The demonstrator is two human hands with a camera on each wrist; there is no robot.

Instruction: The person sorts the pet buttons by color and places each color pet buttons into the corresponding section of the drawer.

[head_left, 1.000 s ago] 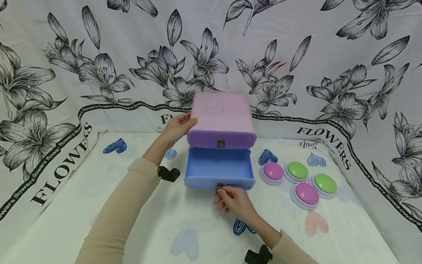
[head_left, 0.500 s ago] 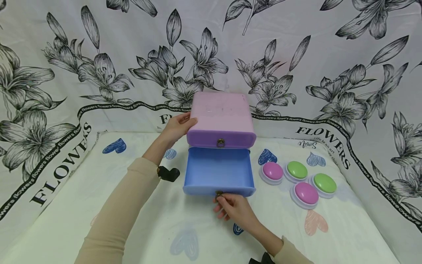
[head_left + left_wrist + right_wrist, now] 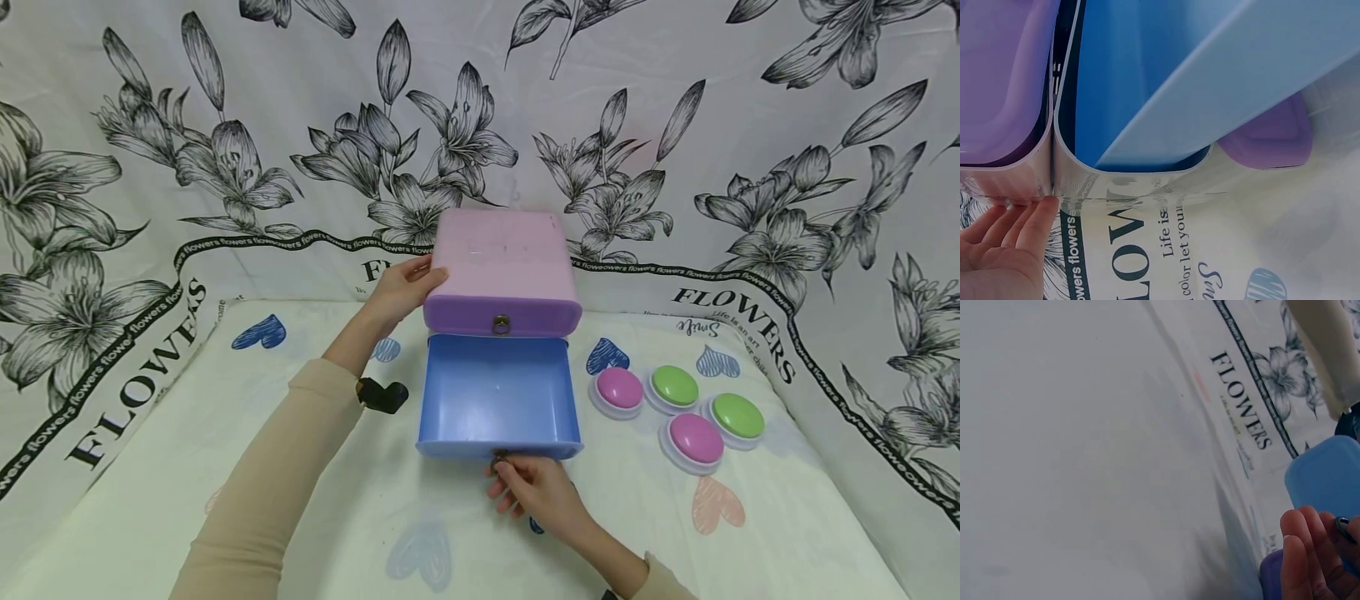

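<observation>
A small drawer cabinet with a pink top [image 3: 502, 254] stands at the centre back in the head view. Its upper purple drawer [image 3: 457, 318] is closed, and the blue drawer [image 3: 495, 400] below is pulled far out with nothing in it. My left hand [image 3: 401, 292] rests on the cabinet's upper left side, thumb along the top edge; the left wrist view shows its fingers [image 3: 1013, 228] straight against the pink side. My right hand [image 3: 546, 493] pinches the small dark ring pull [image 3: 499, 456] on the blue drawer's front. Beneath the blue drawer shows another purple drawer [image 3: 1269, 136].
Right of the cabinet are several round push buttons on white bases, including a pink button [image 3: 620, 388] and a green button [image 3: 738, 415]. A white cloth [image 3: 337, 500] with heart prints covers the surface. Behind hangs a flower-print cloth [image 3: 337, 75].
The blue drawer has slid further out toward me, drawn by my right hand on its ring pull. My left hand has stayed on the cabinet's side.
</observation>
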